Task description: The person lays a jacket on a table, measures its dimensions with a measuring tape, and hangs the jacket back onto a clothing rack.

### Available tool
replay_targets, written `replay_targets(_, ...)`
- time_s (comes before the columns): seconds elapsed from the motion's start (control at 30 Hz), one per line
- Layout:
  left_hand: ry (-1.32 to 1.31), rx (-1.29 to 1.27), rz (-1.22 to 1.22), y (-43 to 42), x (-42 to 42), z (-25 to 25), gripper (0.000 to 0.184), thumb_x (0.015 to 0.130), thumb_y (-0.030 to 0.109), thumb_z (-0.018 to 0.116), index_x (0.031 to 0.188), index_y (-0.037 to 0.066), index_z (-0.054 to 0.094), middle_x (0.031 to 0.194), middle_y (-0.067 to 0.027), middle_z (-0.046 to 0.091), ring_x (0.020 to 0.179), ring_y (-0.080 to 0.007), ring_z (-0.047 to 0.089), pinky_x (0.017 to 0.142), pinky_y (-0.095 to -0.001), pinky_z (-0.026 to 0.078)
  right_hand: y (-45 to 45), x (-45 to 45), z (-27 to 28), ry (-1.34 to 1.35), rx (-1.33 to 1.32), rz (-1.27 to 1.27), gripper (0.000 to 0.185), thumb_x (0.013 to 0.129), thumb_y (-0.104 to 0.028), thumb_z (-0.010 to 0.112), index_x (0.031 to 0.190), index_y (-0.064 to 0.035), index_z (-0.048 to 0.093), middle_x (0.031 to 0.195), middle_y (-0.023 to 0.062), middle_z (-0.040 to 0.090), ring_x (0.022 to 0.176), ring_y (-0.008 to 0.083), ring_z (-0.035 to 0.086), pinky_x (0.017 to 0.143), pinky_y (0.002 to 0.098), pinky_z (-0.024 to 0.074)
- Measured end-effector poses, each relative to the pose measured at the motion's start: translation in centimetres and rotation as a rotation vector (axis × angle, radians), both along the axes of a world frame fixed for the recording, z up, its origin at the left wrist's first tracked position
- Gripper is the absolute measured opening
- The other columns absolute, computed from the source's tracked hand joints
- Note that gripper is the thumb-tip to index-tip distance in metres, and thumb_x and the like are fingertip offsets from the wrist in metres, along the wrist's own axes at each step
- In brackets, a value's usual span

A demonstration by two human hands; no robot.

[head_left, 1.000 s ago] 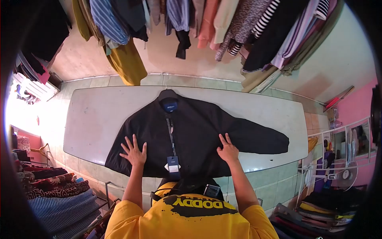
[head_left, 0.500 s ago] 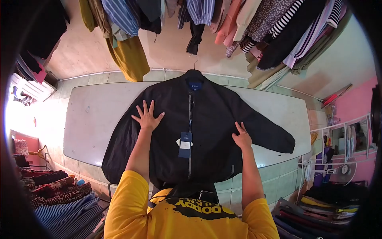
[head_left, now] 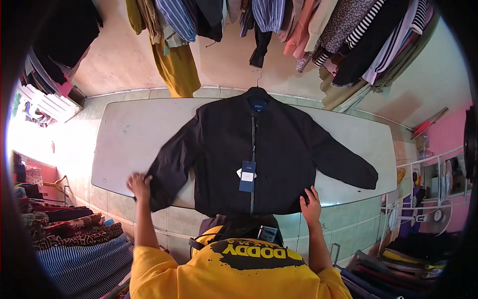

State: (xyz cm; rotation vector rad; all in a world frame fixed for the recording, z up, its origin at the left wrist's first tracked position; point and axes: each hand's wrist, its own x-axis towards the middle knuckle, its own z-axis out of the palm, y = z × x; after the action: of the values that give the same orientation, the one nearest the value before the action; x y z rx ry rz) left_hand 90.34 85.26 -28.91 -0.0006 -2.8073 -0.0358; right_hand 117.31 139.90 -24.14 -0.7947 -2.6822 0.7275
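A black zip-front jacket [head_left: 224,154] lies face up on a white tabletop [head_left: 124,149], with a black hanger [head_left: 257,91] in its collar. A dark blue paper tag [head_left: 247,175] hangs beside the zip. My left hand [head_left: 140,186] is closed at the end of the left-side sleeve, slightly blurred, and the sleeve angles out from the body. At the jacket's lower right corner, my right hand [head_left: 311,205] touches the hem with its fingers apart. The other sleeve stretches out to the right across the table.
Hanging clothes [head_left: 343,37] line the wall beyond the table. Folded striped and patterned fabrics [head_left: 82,259] are stacked at lower left. More folded garments [head_left: 413,254] lie at lower right, near a fan [head_left: 438,215] and a white rack [head_left: 398,209].
My left hand has moved from the jacket's chest to the left sleeve end, and that sleeve now spreads outward from the body. My right hand has slid down to the hem.
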Motion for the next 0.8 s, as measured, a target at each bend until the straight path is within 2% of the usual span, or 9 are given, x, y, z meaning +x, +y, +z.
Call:
replay_targets(0.07, 0.186, -0.336, 0.051, -3.4, -6.0, -0.8, 0.027, 0.077, 0.042, 0.057, 0.09, 0.018, 0.059, 0.105, -0.0034, 0.051, 0.108, -0.0258, 0.042, 0.096, -0.0461, 0.023, -0.3, -0.1, 0.4, -0.077, -0.16, -0.078, 0.035, 0.076, -0.021, 0.061, 0.107, -0.0064, 0.059, 0.123, 0.0161, 0.048, 0.097, 0.0302, 0.057, 0.073, 0.0343, 0.049)
replay_targets(0.17, 0.023, -0.134, 0.214, 2.2, -9.3, 10.5, 0.023, 0.074, 0.032, 0.063, 0.091, 0.018, 0.057, 0.103, -0.0028, 0.052, 0.105, -0.0221, 0.045, 0.093, -0.0425, 0.026, 0.3, 0.0, -0.4, -0.087, -0.154, -0.029, 0.034, 0.078, -0.022, 0.059, 0.109, -0.0063, 0.059, 0.123, 0.0171, 0.048, 0.1, 0.0312, 0.055, 0.079, 0.0355, 0.0468)
replay_targets(0.27, 0.28, -0.198, 0.193, 5.7, -9.3, 9.8, 0.023, 0.073, 0.023, 0.065, 0.091, 0.014, 0.055, 0.101, -0.004, 0.052, 0.103, -0.0223, 0.046, 0.09, -0.0415, 0.031, -0.1, -0.1, -0.4, 0.122, 0.167, 0.129, 0.031, 0.087, -0.021, 0.05, 0.115, -0.0074, 0.056, 0.115, 0.0169, 0.052, 0.095, 0.0292, 0.055, 0.081, 0.0348, 0.0444)
replay_targets(0.33, 0.353, 0.088, 0.058, 9.3, -7.4, 9.3, 0.025, 0.071, 0.016, 0.066, 0.091, 0.009, 0.053, 0.097, -0.0058, 0.054, 0.099, -0.0238, 0.05, 0.084, -0.0412, 0.038, 1.2, 1.1, -0.7, 0.174, -0.081, -0.028, 0.03, 0.089, -0.021, 0.046, 0.114, -0.0067, 0.056, 0.109, 0.015, 0.054, 0.091, 0.0261, 0.054, 0.08, 0.033, 0.0443)
replay_targets(0.43, 0.11, 0.383, -0.433, 10.0, -1.9, 2.4, 0.02, 0.072, 0.013, 0.064, 0.089, 0.008, 0.053, 0.086, -0.0081, 0.058, 0.084, -0.0291, 0.055, 0.074, -0.039, 0.043, 2.5, 3.4, -0.3, 0.298, -0.353, -0.289, 0.031, 0.094, -0.022, 0.037, 0.11, -0.0043, 0.057, 0.09, 0.0091, 0.054, 0.082, 0.0164, 0.05, 0.074, 0.0276, 0.043)
replay_targets(0.57, -0.375, 0.629, -0.208, 15.9, 7.7, 3.0, 0.027, 0.069, 0.023, 0.071, 0.079, 0.001, 0.059, 0.076, -0.0135, 0.062, 0.069, -0.0302, 0.06, 0.061, -0.0374, 0.046, 5.0, 6.0, -1.8, 0.265, -0.293, -0.43, 0.027, 0.093, -0.021, 0.041, 0.104, -0.0036, 0.058, 0.093, 0.0064, 0.055, 0.075, 0.0148, 0.051, 0.067, 0.028, 0.0424)
replay_targets(0.63, -0.367, 0.649, -0.169, 16.4, 8.9, 2.3, 0.029, 0.067, 0.023, 0.072, 0.081, 0.0, 0.059, 0.072, -0.0138, 0.061, 0.066, -0.0299, 0.06, 0.06, -0.0367, 0.046, 4.4, 4.1, -2.2, 0.361, -0.143, -0.189, 0.027, 0.089, -0.022, 0.047, 0.107, -0.0032, 0.057, 0.093, 0.0077, 0.055, 0.072, 0.018, 0.052, 0.067, 0.0294, 0.0428)
replay_targets(0.7, -0.354, 0.666, -0.122, 16.5, 9.0, 2.3, 0.032, 0.066, 0.023, 0.074, 0.082, -0.001, 0.059, 0.068, -0.0142, 0.06, 0.063, -0.0297, 0.059, 0.058, -0.0361, 0.046, 2.5, 0.4, 2.0, 0.062, -0.153, -0.1, 0.036, 0.084, -0.021, 0.053, 0.116, -0.0042, 0.053, 0.107, 0.0138, 0.055, 0.09, 0.0264, 0.056, 0.076, 0.0317, 0.0445)
replay_targets(0.8, -0.414, 0.636, -0.113, 15.7, 8.5, 2.1, 0.031, 0.064, 0.019, 0.075, 0.08, -0.001, 0.058, 0.065, -0.014, 0.059, 0.06, -0.0285, 0.059, 0.057, -0.0348, 0.045, 4.3, -3.6, -0.1, 0.069, 0.083, 0.021, 0.048, 0.079, -0.021, 0.054, 0.125, -0.0082, 0.045, 0.124, 0.0195, 0.047, 0.11, 0.0322, 0.049, 0.088, 0.0343, 0.0421)
